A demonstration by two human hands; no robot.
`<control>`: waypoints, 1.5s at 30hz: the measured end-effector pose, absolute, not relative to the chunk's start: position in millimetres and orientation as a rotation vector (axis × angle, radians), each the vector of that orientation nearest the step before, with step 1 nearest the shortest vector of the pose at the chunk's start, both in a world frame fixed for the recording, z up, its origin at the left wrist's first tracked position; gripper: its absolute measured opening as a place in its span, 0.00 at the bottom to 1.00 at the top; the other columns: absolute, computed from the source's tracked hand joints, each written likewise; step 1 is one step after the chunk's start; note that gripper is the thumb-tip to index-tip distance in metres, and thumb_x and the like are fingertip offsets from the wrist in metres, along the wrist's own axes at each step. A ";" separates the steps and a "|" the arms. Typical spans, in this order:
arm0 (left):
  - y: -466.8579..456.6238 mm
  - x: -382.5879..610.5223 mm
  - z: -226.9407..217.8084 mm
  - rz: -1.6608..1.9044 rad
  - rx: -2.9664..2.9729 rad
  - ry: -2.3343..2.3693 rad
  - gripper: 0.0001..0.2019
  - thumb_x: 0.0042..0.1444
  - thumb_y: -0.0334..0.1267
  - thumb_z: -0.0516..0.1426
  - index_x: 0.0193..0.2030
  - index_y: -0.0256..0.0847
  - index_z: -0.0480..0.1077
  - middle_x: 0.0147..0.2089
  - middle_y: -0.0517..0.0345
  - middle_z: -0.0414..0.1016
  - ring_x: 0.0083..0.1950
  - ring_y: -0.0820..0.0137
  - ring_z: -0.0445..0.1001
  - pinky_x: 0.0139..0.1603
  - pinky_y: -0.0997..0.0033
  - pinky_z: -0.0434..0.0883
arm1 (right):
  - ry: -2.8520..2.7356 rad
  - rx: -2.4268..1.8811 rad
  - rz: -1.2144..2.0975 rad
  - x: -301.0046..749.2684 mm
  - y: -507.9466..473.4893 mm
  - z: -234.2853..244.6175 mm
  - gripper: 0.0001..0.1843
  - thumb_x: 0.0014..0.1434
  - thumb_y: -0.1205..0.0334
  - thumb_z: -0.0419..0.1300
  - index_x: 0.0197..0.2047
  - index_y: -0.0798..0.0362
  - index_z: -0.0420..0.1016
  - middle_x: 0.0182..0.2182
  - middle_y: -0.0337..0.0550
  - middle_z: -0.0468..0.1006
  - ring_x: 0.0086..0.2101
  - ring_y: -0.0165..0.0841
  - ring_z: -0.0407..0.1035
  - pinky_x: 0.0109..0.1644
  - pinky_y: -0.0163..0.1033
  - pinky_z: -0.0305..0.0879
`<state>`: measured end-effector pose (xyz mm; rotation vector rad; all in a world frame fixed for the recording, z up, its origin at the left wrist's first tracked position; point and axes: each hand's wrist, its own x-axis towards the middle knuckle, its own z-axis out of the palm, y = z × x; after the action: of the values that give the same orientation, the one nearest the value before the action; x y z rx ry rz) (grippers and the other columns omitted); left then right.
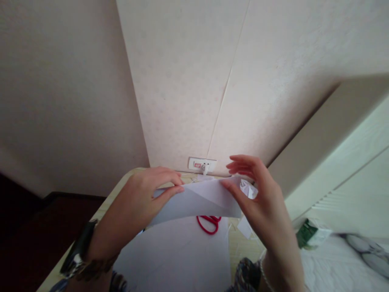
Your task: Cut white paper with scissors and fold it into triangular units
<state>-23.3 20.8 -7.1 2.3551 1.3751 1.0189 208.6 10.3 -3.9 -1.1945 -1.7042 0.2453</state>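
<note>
A strip of white paper (pixel 200 200) is held up crosswise above the table, with a slanting crease or shadow near its middle. My left hand (pixel 152 186) pinches the upper edge of its left part between thumb and forefinger. On the right part, the thumb of my right hand (pixel 258 190) presses the upper edge; the other fingers reach up behind it, and their contact with the paper is partly hidden. Below the strip lie red-handled scissors (pixel 209 225), their blades out of sight under it. A large white sheet (pixel 182 253) covers the table in front of me.
Crumpled paper (pixel 248 188) and a paper scrap (pixel 244 227) lie on the wooden table (pixel 240 249) at right. A wall socket (pixel 202 164) with a white plug sits behind. At far right are a green and white box (pixel 311 233) and glasses (pixel 369 251).
</note>
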 end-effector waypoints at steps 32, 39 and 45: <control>12.4 -28.7 -5.4 1.124 2.837 1.475 0.12 0.64 0.37 0.52 0.32 0.44 0.74 0.36 0.56 0.84 0.47 0.55 0.81 0.56 0.50 0.71 | -2.000 -1.118 -0.098 195.3 1.7 -1.7 0.06 0.64 0.68 0.61 0.45 0.52 0.76 0.49 0.50 0.77 0.50 0.41 0.71 0.53 0.49 0.67; 9.6 -16.2 -9.8 1.067 2.864 1.440 0.14 0.65 0.31 0.51 0.34 0.42 0.77 0.40 0.55 0.84 0.50 0.57 0.80 0.59 0.51 0.70 | -2.119 -1.075 -0.036 166.6 4.2 -13.9 0.06 0.62 0.72 0.61 0.42 0.54 0.74 0.52 0.50 0.77 0.53 0.42 0.70 0.62 0.54 0.61; 9.0 -17.2 -6.6 1.094 2.852 1.405 0.12 0.64 0.32 0.52 0.33 0.44 0.76 0.38 0.57 0.84 0.47 0.59 0.81 0.59 0.54 0.70 | -2.137 -1.034 -0.015 172.1 8.9 -11.5 0.06 0.62 0.73 0.59 0.38 0.54 0.74 0.47 0.47 0.79 0.48 0.41 0.72 0.58 0.50 0.64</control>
<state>-17.2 9.0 -6.6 2.8518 1.4047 1.0937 172.1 8.9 -11.5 -1.0337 -2.1369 -0.0150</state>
